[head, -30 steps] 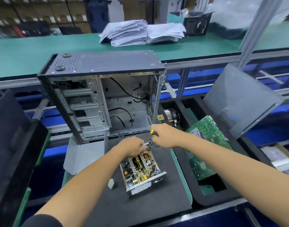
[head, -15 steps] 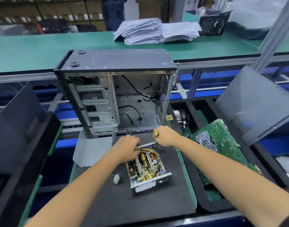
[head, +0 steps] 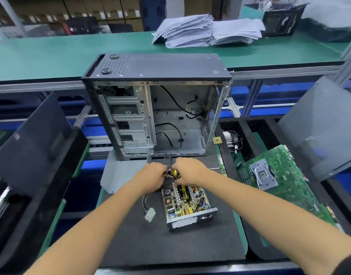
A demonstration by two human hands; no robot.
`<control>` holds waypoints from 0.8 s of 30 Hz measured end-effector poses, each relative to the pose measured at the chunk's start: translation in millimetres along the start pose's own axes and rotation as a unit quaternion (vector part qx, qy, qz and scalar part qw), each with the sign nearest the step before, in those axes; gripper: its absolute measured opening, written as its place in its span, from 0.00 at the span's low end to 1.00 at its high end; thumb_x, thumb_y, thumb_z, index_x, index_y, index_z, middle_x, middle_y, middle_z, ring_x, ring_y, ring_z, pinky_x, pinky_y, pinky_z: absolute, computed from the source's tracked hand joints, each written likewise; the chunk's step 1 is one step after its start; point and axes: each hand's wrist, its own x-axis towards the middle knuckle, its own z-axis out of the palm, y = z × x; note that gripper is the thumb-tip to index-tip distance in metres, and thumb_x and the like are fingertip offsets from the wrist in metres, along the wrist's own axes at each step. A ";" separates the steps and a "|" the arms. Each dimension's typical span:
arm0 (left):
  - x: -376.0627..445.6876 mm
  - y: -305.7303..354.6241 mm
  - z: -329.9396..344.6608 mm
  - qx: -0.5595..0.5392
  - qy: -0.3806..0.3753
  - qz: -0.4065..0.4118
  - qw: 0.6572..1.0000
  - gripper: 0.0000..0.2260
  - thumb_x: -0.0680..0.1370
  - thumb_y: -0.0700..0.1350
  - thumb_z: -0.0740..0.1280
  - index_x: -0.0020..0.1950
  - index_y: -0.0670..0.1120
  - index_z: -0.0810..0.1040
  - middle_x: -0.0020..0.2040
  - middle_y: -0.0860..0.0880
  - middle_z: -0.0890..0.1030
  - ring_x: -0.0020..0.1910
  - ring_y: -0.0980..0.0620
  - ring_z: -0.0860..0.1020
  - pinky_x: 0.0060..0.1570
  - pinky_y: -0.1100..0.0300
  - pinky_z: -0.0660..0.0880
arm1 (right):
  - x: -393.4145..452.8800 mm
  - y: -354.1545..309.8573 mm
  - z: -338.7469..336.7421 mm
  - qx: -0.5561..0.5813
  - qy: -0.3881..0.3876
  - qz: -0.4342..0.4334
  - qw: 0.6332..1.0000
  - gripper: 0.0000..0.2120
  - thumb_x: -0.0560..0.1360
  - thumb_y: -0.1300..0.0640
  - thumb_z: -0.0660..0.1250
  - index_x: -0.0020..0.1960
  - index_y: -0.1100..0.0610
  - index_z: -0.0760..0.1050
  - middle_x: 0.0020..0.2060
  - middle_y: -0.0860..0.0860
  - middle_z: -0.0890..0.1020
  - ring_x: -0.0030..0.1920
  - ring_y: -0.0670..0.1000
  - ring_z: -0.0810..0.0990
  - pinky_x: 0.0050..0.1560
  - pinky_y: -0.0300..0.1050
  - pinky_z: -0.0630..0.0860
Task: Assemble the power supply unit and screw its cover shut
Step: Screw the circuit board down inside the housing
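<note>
The open power supply unit (head: 187, 205) lies on the black mat (head: 150, 241), its circuit board bare and its mesh end toward me. My left hand (head: 153, 176) curls over the unit's far end, gripping the coloured wire bundle (head: 170, 173) beside a dark fan (head: 167, 182). My right hand (head: 191, 171) meets it there and grips a screwdriver (head: 176, 172). Its yellow-black handle shows between the hands and its shaft pokes out to the right. The wires run down to a white connector (head: 149, 214). A grey metal cover (head: 121, 175) lies to the left.
An open computer case (head: 156, 108) stands just behind the hands. To the right, a foam tray holds a green motherboard (head: 274, 175) and a cooler (head: 231, 137). Black side panels lean at left (head: 31, 143) and right (head: 319, 128). Paper stacks (head: 206, 30) sit on the green bench behind.
My hands have come together over the unit's far end. The screwdriver has turned: its shaft, which pointed left toward my left hand, now sticks out to the right.
</note>
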 end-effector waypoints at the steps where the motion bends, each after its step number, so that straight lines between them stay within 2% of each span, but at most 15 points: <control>1: 0.4 -0.4 -2.4 -0.015 0.004 0.006 1.000 0.04 0.76 0.38 0.60 0.46 0.45 0.74 0.49 0.44 0.79 0.50 0.42 0.76 0.48 0.50 0.72 | 0.1 0.4 0.3 0.011 0.003 0.005 1.000 0.15 0.70 0.46 0.72 0.40 0.54 0.70 0.42 0.50 0.73 0.43 0.55 0.76 0.37 0.45 0.67; 3: 1.8 -1.3 -9.4 -0.059 0.027 0.010 0.998 0.03 0.78 0.41 0.63 0.44 0.46 0.74 0.46 0.46 0.80 0.48 0.45 0.77 0.45 0.52 0.72 | -0.4 1.5 -0.9 0.048 0.005 0.025 0.999 0.14 0.69 0.50 0.71 0.34 0.53 0.67 0.36 0.50 0.74 0.38 0.55 0.75 0.32 0.43 0.65; 5: 3.6 -2.1 -16.1 -0.097 0.057 0.001 0.994 0.02 0.77 0.44 0.67 0.48 0.47 0.77 0.46 0.49 0.81 0.47 0.48 0.76 0.45 0.54 0.72 | -2.0 2.1 -3.6 0.097 0.009 0.050 0.994 0.15 0.67 0.53 0.71 0.31 0.53 0.65 0.29 0.49 0.71 0.32 0.54 0.71 0.27 0.42 0.62; 7: 6.0 -0.9 -21.5 -0.117 0.066 -0.013 0.991 0.05 0.76 0.47 0.69 0.49 0.48 0.78 0.44 0.51 0.81 0.45 0.50 0.76 0.44 0.55 0.73 | -3.4 3.8 -6.4 0.147 0.014 0.080 0.986 0.16 0.66 0.55 0.70 0.30 0.55 0.63 0.26 0.50 0.67 0.30 0.55 0.66 0.27 0.42 0.61; 10: 12.1 1.8 -32.4 -0.112 0.008 -0.025 0.993 0.08 0.75 0.50 0.70 0.48 0.47 0.77 0.40 0.51 0.77 0.41 0.51 0.74 0.38 0.56 0.70 | -5.3 7.7 -9.1 0.190 0.007 0.118 0.975 0.17 0.67 0.56 0.69 0.28 0.55 0.62 0.26 0.52 0.66 0.29 0.54 0.62 0.29 0.43 0.59; 13: 18.1 1.6 -42.5 -0.139 -0.075 -0.033 0.987 0.07 0.74 0.45 0.69 0.42 0.42 0.74 0.33 0.49 0.73 0.34 0.48 0.70 0.32 0.58 0.64 | -6.7 17.9 -15.4 0.212 0.003 0.162 0.964 0.19 0.68 0.55 0.68 0.26 0.55 0.60 0.22 0.51 0.62 0.26 0.53 0.60 0.28 0.41 0.58; 16: 22.6 2.6 -49.3 -0.303 -0.119 -0.071 0.943 0.11 0.77 0.45 0.67 0.39 0.41 0.72 0.31 0.43 0.76 0.28 0.48 0.71 0.30 0.59 0.68 | -8.1 32.0 -22.4 0.206 -0.009 0.180 0.962 0.23 0.71 0.48 0.69 0.26 0.56 0.62 0.22 0.50 0.64 0.25 0.52 0.62 0.28 0.42 0.60; 18: 27.3 7.3 -51.1 -0.402 -0.108 -0.068 0.906 0.12 0.78 0.47 0.67 0.39 0.42 0.73 0.33 0.46 0.80 0.28 0.52 0.73 0.28 0.62 0.70 | -9.0 37.6 -24.1 0.215 -0.007 0.196 0.957 0.21 0.72 0.51 0.68 0.27 0.56 0.63 0.22 0.51 0.66 0.25 0.52 0.64 0.28 0.42 0.61; 21: 37.8 17.2 -53.1 -0.486 -0.084 -0.062 0.868 0.18 0.78 0.58 0.63 0.45 0.45 0.81 0.38 0.54 0.83 0.33 0.54 0.73 0.38 0.62 0.73 | -8.0 39.6 -25.3 0.229 -0.010 0.200 0.953 0.18 0.74 0.56 0.65 0.29 0.56 0.63 0.24 0.51 0.68 0.27 0.53 0.67 0.29 0.43 0.63; 24: 49.6 21.2 -55.2 -0.533 -0.094 -0.076 0.837 0.31 0.77 0.68 0.51 0.50 0.47 0.85 0.37 0.54 0.83 0.33 0.55 0.76 0.47 0.62 0.74 | -4.7 41.6 -30.3 0.255 -0.017 0.210 0.944 0.14 0.74 0.59 0.65 0.32 0.56 0.64 0.28 0.52 0.71 0.31 0.53 0.69 0.30 0.43 0.64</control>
